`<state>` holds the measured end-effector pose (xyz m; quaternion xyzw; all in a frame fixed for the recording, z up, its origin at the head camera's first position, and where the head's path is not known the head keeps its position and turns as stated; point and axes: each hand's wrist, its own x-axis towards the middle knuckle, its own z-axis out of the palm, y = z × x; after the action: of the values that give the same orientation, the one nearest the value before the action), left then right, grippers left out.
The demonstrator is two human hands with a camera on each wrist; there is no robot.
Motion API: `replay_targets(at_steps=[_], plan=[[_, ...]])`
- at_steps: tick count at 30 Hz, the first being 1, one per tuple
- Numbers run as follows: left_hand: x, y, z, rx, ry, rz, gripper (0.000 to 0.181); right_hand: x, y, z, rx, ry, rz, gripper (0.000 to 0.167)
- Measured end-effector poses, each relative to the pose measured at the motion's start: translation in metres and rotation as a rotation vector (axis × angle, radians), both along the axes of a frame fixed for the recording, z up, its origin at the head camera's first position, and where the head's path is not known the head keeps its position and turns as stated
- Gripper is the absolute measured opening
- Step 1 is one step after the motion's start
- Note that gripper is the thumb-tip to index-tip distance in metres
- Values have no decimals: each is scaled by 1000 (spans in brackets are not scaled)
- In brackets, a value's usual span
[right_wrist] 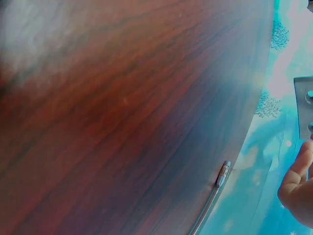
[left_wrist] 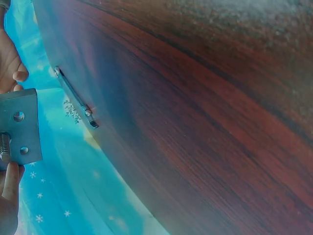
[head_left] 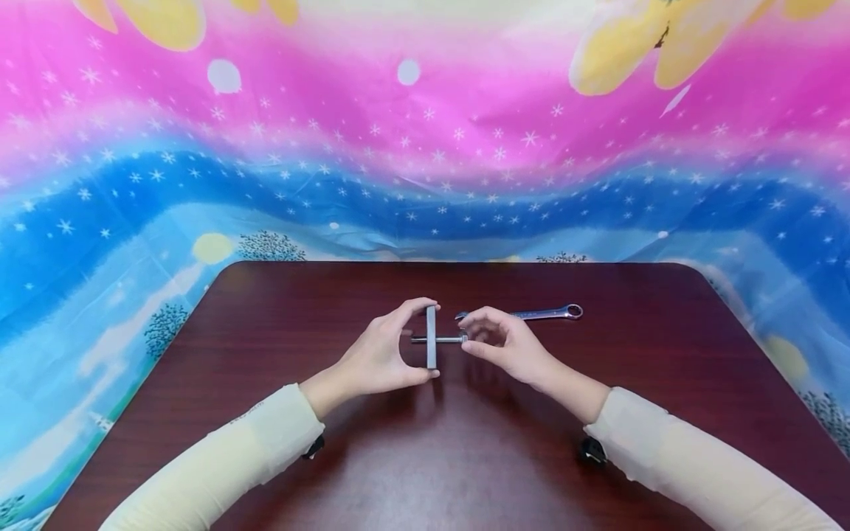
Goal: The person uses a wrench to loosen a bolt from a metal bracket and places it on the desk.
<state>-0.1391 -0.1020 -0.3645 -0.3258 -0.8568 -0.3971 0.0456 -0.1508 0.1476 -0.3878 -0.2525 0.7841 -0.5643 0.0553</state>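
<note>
My left hand [head_left: 372, 355] grips a flat grey metal plate [head_left: 431, 321] by its two opposite edges, fingers on the far edge and thumb on the near one. The plate stands on edge above the table. A bolt [head_left: 448, 340] runs through it, its head towards the right. At that head, my right hand [head_left: 514, 350] pinches with thumb and fingertips. In the left wrist view, the threaded end of the bolt [left_wrist: 5, 147] sticks out of the plate [left_wrist: 29, 105], which has smaller round holes beside it. Only part of the plate [right_wrist: 302, 112] enters the right wrist view.
A combination wrench [head_left: 550, 314] lies on the dark red-brown wooden table [head_left: 412, 472], behind the right hand, which partly covers its open end. A colourful printed cloth [head_left: 425, 169] hangs behind the table's far edge.
</note>
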Motion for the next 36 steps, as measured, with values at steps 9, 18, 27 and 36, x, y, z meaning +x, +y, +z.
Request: replay_targets(at_steps=[9, 18, 27, 36], plan=[[0, 0, 2, 2, 21, -19, 89, -1, -2, 2, -38, -51, 13, 17], [-1, 0, 2, 5, 38, -3, 89, 1, -3, 5, 37, 73, -11, 33], [1, -1, -2, -12, 40, -22, 89, 1, -2, 2, -27, -56, 73, 22], [-1, 0, -4, -10, 53, -13, 89, -1, -4, 2, 0, 18, 21, 17]])
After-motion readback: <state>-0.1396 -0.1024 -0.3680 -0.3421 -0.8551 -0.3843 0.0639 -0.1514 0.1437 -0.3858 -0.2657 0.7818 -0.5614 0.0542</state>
